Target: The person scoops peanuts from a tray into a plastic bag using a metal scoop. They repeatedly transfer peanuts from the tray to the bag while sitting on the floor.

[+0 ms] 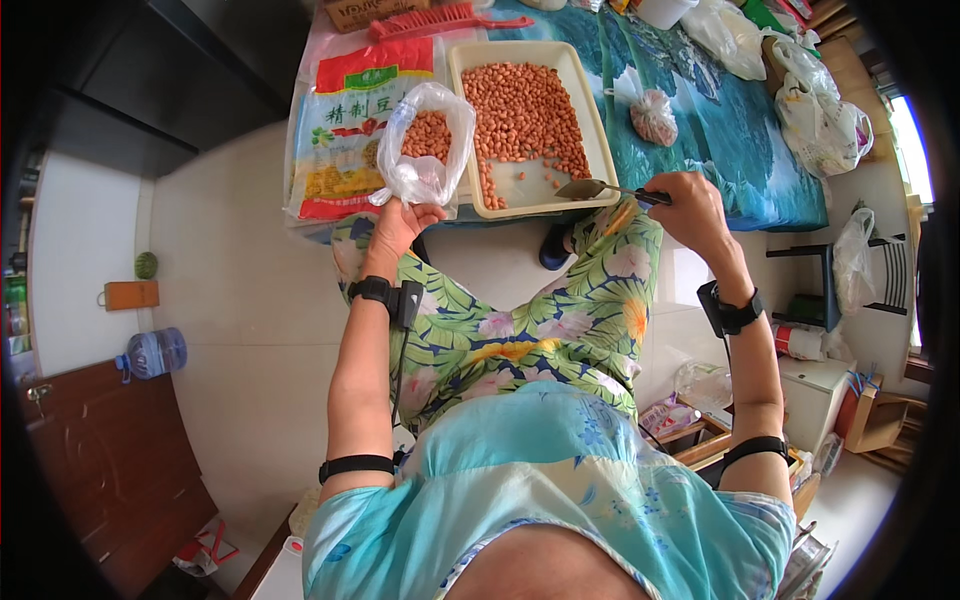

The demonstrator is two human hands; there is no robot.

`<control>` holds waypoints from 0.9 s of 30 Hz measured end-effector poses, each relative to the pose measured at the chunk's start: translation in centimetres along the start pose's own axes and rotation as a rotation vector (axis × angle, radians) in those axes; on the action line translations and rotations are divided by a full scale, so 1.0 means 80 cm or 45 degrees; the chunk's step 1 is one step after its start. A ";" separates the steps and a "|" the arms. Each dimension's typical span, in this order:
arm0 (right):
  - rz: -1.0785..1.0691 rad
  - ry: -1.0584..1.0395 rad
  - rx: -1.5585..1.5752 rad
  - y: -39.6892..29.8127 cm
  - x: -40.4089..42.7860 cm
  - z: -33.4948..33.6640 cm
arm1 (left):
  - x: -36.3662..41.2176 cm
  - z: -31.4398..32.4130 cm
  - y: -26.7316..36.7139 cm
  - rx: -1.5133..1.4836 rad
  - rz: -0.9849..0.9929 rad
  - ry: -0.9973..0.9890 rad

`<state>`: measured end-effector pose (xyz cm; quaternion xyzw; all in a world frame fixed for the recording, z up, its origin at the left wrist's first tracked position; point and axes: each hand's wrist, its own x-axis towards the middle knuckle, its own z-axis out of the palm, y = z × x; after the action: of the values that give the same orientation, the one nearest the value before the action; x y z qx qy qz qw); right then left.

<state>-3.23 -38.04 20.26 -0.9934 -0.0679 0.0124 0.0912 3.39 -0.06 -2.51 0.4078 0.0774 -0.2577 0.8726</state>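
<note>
A cream plastic tray [605, 154] holds many reddish peanuts [521, 105], with a bare patch near its front edge. My right hand [690, 210] grips the black handle of a metal spoon [581, 189], whose bowl lies over the tray's front right corner. To the left of the tray, a clear plastic bag [461, 124] stands with its mouth spread, peanuts inside. My left hand [405, 225] holds the near rim of this bag, its fingers partly hidden by the plastic. Under the bag lies a printed plastic sack [337, 142].
A red brush [427, 22] lies behind the sack, beside a cardboard box [367, 11]. On the blue patterned tablecloth [705, 112], a small tied bag of peanuts [654, 118] sits right of the tray. White plastic bags [817, 120] stand at the table's right end.
</note>
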 end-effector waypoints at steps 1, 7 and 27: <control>-0.002 0.003 0.003 0.001 0.002 0.002 | -0.001 0.000 0.000 0.003 0.003 0.001; -0.047 0.078 -0.049 0.008 0.002 0.019 | -0.001 -0.001 -0.001 0.001 -0.008 0.040; -0.088 0.037 -0.081 -0.007 0.009 0.020 | -0.001 -0.002 -0.001 -0.002 0.006 0.012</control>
<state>-2.67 -37.12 18.74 -0.9930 -0.1012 -0.0076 0.0610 3.31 0.05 -2.65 0.4082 0.0807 -0.2538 0.8732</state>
